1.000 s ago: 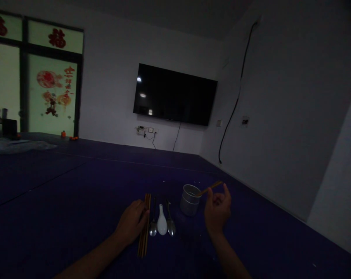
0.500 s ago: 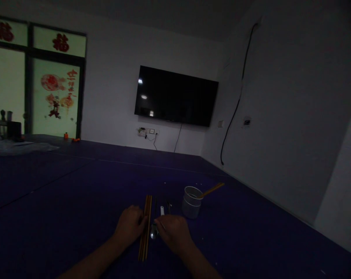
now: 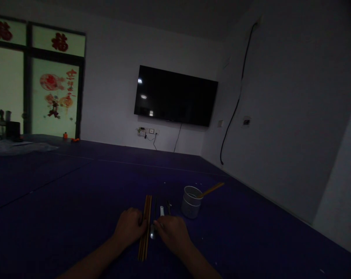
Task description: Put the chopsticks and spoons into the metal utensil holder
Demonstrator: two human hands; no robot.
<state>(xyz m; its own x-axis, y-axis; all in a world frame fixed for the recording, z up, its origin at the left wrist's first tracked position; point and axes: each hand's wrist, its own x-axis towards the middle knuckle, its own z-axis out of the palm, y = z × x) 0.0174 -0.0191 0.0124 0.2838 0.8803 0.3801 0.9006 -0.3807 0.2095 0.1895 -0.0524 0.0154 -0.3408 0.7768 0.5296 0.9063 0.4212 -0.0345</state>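
Several wooden chopsticks [image 3: 144,244] lie side by side on the dark blue mat, pointing away from me. My left hand [image 3: 130,224] is curled against their left side, its thumb resting over them. Just to their right is a metal spoon [image 3: 152,234], its bowl towards me. My right hand [image 3: 173,231] is closed at the spoon, thumb and forefinger by its neck; the other fingertips are hidden. Beyond the right hand show a white handle [image 3: 161,210] and thin dark metal utensils [image 3: 168,207], partly covered by that hand.
A grey metal cup [image 3: 191,209] stands upright beyond my right hand, with wooden chopsticks [image 3: 212,189] leaning out to the right. The blue mat [image 3: 85,193] reaches the walls. A television [image 3: 175,97] hangs ahead; clear plastic sheeting [image 3: 21,147] lies at far left.
Very little differs. The view has shifted slightly, and my right thumb sits marginally further left over the spoon. The chopsticks and cup stay where they were.
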